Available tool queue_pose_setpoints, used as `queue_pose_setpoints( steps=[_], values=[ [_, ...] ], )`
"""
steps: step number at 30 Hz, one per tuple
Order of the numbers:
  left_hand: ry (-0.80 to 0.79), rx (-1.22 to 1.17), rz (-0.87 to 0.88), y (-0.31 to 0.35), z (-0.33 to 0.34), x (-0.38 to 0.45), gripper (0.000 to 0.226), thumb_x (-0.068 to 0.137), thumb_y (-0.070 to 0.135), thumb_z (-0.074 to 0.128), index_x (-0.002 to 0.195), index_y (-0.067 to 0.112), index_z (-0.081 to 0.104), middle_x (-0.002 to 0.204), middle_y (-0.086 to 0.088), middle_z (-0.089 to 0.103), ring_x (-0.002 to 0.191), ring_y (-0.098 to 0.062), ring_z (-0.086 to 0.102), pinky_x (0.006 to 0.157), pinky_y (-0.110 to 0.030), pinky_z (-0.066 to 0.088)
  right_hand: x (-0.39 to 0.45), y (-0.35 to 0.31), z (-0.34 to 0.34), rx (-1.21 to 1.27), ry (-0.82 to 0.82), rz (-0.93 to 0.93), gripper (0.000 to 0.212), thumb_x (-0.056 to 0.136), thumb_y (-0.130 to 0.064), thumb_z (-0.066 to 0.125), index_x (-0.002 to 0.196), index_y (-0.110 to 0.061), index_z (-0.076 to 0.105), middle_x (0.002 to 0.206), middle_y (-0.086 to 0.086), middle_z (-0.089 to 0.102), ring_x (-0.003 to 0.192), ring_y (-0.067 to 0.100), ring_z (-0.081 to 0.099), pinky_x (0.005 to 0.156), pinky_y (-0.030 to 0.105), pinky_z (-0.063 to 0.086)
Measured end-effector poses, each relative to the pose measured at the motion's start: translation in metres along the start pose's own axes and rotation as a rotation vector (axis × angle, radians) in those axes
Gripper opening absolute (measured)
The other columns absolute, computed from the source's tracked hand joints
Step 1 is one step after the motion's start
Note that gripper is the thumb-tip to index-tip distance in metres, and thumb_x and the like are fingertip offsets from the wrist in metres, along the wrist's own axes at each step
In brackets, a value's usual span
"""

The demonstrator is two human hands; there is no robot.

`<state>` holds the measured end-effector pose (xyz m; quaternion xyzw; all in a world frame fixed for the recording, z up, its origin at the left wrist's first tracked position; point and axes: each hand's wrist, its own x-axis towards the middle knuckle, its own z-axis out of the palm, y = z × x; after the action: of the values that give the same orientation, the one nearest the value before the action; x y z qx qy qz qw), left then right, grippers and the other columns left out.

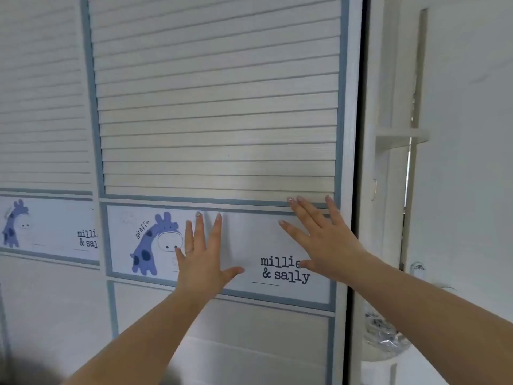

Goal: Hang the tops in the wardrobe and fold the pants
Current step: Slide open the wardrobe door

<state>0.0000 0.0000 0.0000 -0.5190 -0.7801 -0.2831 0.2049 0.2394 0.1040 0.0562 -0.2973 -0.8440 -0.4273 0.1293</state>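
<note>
Pale slatted wood, edged in blue-grey, fills the view: the wardrobe door (216,107), a sliding panel by the look of it. Both hands lie flat on its picture band, fingers straight and spread, holding nothing. The left hand (201,257) covers the blue giraffe (151,245) print toward 7 o'clock; the right hand (319,234) rests near 4 o'clock, fingertips (291,201) on the band's upper rail. No handle shows, so flat palms probably give the friction to slide it. At 3 o'clock a dark gap (358,162) runs beside the door's edge. No tops or pants are in sight, so hanging cannot be judged.
</note>
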Motion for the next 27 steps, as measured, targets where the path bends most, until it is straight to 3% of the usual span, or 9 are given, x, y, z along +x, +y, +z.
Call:
queue_pose_setpoints(
  steps=[3,7,12,17,22,27],
  values=[
    [0.01,-0.209,-0.137,0.012,0.022,0.004,0.127,0.065,0.071,0.066,0.124,0.048,-0.045,0.153,0.0,-0.034,0.144,-0.026,-0.024,0.112,-0.059,0.015,0.011,0.0,0.008,-0.016,-0.001,-0.005,0.099,0.084,-0.068,0.044,0.145,-0.026,-0.022,0.14,0.016,-0.049,0.132,0.03,-0.043,0.1,0.065,-0.028],
    [0.066,-0.369,-0.133,0.02,0.052,0.008,0.124,0.066,0.067,0.068,0.127,0.051,-0.039,0.155,0.001,-0.028,0.144,-0.023,-0.023,0.116,-0.048,0.008,0.022,-0.004,0.019,-0.015,0.038,-0.021,0.102,0.081,-0.069,0.049,0.149,-0.025,-0.012,0.145,0.016,-0.043,0.135,0.031,-0.039,0.102,0.066,-0.023],
    [0.112,-0.373,-0.121,0.014,0.066,0.011,0.122,0.067,0.065,0.068,0.147,0.036,-0.019,0.156,-0.001,-0.026,0.143,-0.023,-0.025,0.116,-0.047,0.003,0.032,-0.01,0.025,-0.018,0.062,-0.008,0.104,0.081,-0.07,0.048,0.144,-0.025,-0.022,0.141,0.018,-0.048,0.131,0.033,-0.043,0.099,0.066,-0.027],
    [0.14,-0.356,-0.148,-0.005,0.063,0.015,0.118,0.069,0.063,0.067,0.15,0.031,-0.012,0.158,-0.002,-0.022,0.144,-0.021,-0.021,0.116,-0.042,0.001,0.049,-0.027,0.022,-0.007,0.11,-0.019,0.106,0.08,-0.07,0.048,0.142,-0.023,-0.024,0.141,0.02,-0.047,0.132,0.036,-0.041,0.098,0.066,-0.028],
    [0.13,-0.351,-0.184,-0.025,0.063,0.013,0.117,0.072,0.059,0.07,0.149,0.032,-0.013,0.159,-0.004,-0.018,0.146,-0.022,-0.017,0.116,-0.039,0.001,0.072,-0.049,0.015,0.02,0.133,-0.04,0.105,0.08,-0.067,0.052,0.148,-0.023,-0.015,0.142,0.021,-0.045,0.136,0.037,-0.035,0.099,0.066,-0.027],
    [0.178,-0.354,-0.1,-0.045,0.055,0.009,0.109,0.071,0.066,0.061,0.136,0.049,-0.024,0.158,0.004,-0.018,0.146,-0.017,-0.017,0.114,-0.032,-0.001,0.101,-0.077,0.005,0.038,0.149,-0.075,0.099,0.084,-0.059,0.055,0.15,-0.022,-0.009,0.143,0.022,-0.042,0.131,0.038,-0.039,0.098,0.065,-0.027]
  ],
)
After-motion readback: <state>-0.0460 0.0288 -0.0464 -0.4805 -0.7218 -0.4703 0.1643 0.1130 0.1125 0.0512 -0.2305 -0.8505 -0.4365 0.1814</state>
